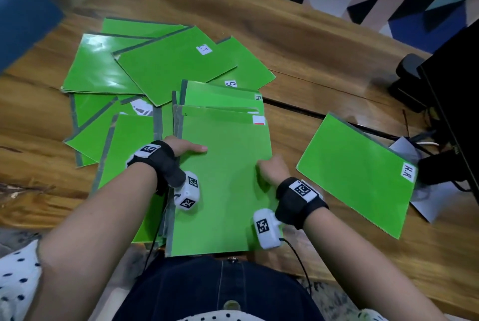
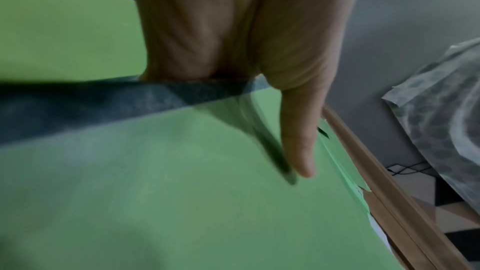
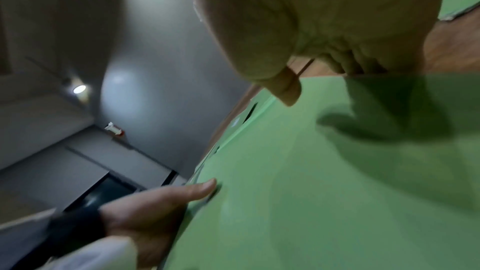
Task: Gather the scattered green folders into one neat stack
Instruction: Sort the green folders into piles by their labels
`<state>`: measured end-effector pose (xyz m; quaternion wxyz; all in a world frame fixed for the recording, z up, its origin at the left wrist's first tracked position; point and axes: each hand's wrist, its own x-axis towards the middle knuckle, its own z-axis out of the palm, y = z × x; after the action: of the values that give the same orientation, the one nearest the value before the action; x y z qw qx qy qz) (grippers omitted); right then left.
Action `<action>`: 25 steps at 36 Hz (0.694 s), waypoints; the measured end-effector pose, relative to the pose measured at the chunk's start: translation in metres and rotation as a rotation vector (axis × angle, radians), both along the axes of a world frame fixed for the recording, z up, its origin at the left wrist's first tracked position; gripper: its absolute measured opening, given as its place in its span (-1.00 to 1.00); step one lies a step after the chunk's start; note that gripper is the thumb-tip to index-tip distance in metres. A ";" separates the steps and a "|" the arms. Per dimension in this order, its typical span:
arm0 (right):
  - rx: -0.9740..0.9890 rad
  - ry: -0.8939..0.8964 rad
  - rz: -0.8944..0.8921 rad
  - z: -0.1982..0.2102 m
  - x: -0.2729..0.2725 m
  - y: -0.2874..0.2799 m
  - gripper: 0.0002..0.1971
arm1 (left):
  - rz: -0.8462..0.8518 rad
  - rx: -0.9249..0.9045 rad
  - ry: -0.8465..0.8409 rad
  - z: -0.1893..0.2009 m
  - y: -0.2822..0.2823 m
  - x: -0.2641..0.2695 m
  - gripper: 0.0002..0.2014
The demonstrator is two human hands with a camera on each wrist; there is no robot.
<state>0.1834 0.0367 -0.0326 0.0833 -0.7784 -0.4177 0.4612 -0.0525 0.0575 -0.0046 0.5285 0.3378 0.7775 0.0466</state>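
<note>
A stack of green folders [image 1: 223, 186] is raised in front of me, its near edge at my lap. My left hand [image 1: 181, 148] grips the stack's left spine edge, thumb flat on the top cover [image 2: 182, 192], fingers hidden beneath. My right hand [image 1: 272, 167] grips the right edge, thumb on the same top cover [image 3: 311, 171], fingers hidden beneath. Several more green folders [image 1: 160, 61] lie fanned on the wooden table [image 1: 311, 43] beyond and left. One labelled folder [image 1: 357, 175] lies alone at the right.
A dark monitor and its stand [image 1: 445, 92] with cables occupy the right edge. White paper [image 1: 425, 206] sticks out under the lone folder. A blurred blue object [image 1: 23, 17] sits at the upper left. The table's near edge runs by my lap.
</note>
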 end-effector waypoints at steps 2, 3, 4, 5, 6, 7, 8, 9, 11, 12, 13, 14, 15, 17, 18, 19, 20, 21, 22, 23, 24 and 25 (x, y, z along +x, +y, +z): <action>-0.048 -0.004 0.113 0.004 -0.006 -0.007 -0.28 | -0.021 -0.014 0.036 0.000 0.002 0.003 -0.14; -0.061 -0.037 0.171 0.008 -0.006 -0.011 -0.25 | -0.032 -0.020 0.053 0.001 0.002 0.004 -0.14; -0.073 -0.074 0.214 0.008 -0.004 -0.013 -0.25 | -0.044 -0.024 0.064 0.002 0.002 0.005 -0.15; -0.069 -0.111 0.238 0.006 0.001 -0.013 -0.27 | -0.050 -0.028 0.067 0.003 0.002 0.006 -0.15; -0.049 -0.159 0.241 0.007 0.007 -0.013 -0.30 | -0.048 -0.030 0.065 0.003 0.003 0.005 -0.14; -0.013 -0.217 0.217 0.008 0.014 -0.011 -0.33 | -0.048 -0.026 0.066 0.003 0.003 0.005 -0.13; 0.034 -0.303 0.200 0.007 0.021 -0.008 -0.35 | -0.051 -0.022 0.072 0.002 0.003 0.004 -0.12; 0.070 -0.410 0.195 0.009 0.028 -0.004 -0.35 | -0.060 -0.019 0.084 0.002 0.003 0.004 -0.10; 0.038 -0.594 0.153 0.013 0.049 0.001 -0.24 | -0.074 -0.010 0.105 0.000 0.002 0.002 -0.07; -0.004 -0.649 0.119 0.015 0.062 0.002 -0.15 | -0.074 -0.007 0.109 -0.001 0.001 0.002 -0.06; -0.054 -0.670 0.075 0.014 0.076 0.003 -0.06 | -0.073 0.000 0.113 -0.002 0.001 0.002 -0.06; -0.083 -0.663 0.027 0.009 0.090 0.004 0.02 | -0.072 0.004 0.116 -0.003 0.001 0.002 -0.05; -0.120 -0.638 -0.005 0.004 0.102 0.003 0.07 | -0.070 0.005 0.118 -0.003 0.000 0.002 -0.04; -0.190 -0.585 0.021 -0.005 0.116 -0.002 0.08 | -0.064 0.005 0.120 -0.003 0.001 0.002 -0.04; -0.201 -0.585 0.073 -0.008 0.118 -0.005 0.06 | -0.062 0.006 0.120 -0.002 0.002 0.002 -0.05; -0.198 -0.590 0.132 -0.010 0.118 -0.008 0.03 | -0.064 0.008 0.123 -0.002 0.002 0.002 -0.06; -0.184 -0.591 0.191 -0.012 0.117 -0.011 0.01 | -0.070 0.005 0.127 -0.002 0.003 0.002 -0.06; -0.174 -0.592 0.256 -0.012 0.116 -0.014 -0.01 | -0.077 0.001 0.131 -0.002 0.003 0.002 -0.06; -0.167 -0.596 0.328 -0.013 0.115 -0.017 -0.02 | -0.083 -0.003 0.134 -0.001 0.003 0.002 -0.06; -0.152 -0.601 0.404 -0.012 0.115 -0.019 -0.03 | -0.088 -0.004 0.136 -0.001 0.003 0.003 -0.05; -0.126 -0.601 0.483 -0.011 0.116 -0.021 -0.03 | -0.091 -0.004 0.139 -0.001 0.003 0.003 -0.05; -0.097 -0.597 0.563 -0.011 0.117 -0.022 -0.03 | -0.092 -0.003 0.141 -0.001 0.003 0.003 -0.04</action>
<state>0.3008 0.0148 -0.0437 -0.2075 -0.7363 -0.5980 0.2390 -0.0498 0.0607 -0.0054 0.4744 0.3748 0.7966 -0.0030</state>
